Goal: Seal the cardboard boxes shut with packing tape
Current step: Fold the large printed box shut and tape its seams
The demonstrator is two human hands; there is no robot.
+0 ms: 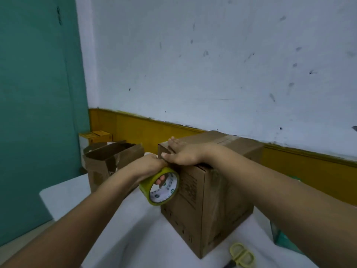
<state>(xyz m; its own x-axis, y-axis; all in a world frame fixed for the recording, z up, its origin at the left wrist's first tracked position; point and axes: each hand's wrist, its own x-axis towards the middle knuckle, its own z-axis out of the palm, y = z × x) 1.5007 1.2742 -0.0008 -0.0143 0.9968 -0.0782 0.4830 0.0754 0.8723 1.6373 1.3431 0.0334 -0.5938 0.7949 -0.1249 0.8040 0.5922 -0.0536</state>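
Closed cardboard box [210, 194] standing upright, long axis vertical, on a white-covered desk [135, 229], one vertical corner edge toward the viewer. Left hand [148, 167] clamped on a yellowish tape roll [160, 186], its round core opening facing the viewer, against the box's upper left edge; right hand [183, 153] lies flat, fingers spread, on the top. An open box [108, 163] stands near the desk's far left corner; yellow-handled scissors [241, 255] lie at the near edge.

The scene is lit softly and evenly, with a cool cast on the wall [212, 55]. Only faint shadows are cast on the white table [135, 229]. Straight lines are bowed by the wide lens, and the scissors [242, 255] are blurred.
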